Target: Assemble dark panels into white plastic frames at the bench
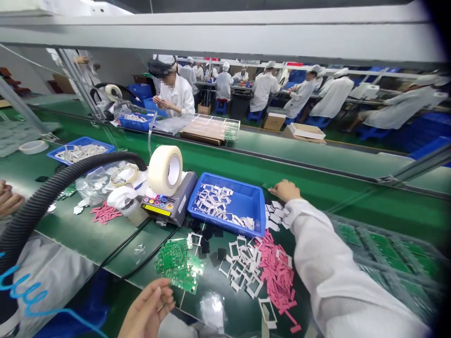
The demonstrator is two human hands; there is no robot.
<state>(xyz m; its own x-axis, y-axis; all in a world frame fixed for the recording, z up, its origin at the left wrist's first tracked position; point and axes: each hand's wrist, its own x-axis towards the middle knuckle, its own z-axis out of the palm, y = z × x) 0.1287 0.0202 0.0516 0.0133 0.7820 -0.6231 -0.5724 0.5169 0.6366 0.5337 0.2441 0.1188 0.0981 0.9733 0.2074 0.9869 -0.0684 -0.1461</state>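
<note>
My left hand (pixel 151 305) is at the near edge of the bench, its fingers loosely curled and apart, with nothing visible in them. Just beyond it lies a pile of green circuit boards (pixel 176 263). My right hand (pixel 287 191) reaches to the far side of the bench, thumb and fingers pinched together; whatever is between the fingertips is too small to make out. Below that hand are white flat pieces (pixel 276 215), some hidden by my sleeve. Pink strips (pixel 276 272) lie heaped beside white square frames (pixel 243 265). Several black squares (pixel 207 241) are near the boards.
A blue tray (pixel 259 202) holds more white frames. Left of it, a tape roll (pixel 165 170) rests on a grey device (pixel 176 206). A black hose (pixel 70 173) arches across the left. Bagged boards (pixel 384 249) lie at right. A co-worker's hand (pixel 9 199) shows at far left.
</note>
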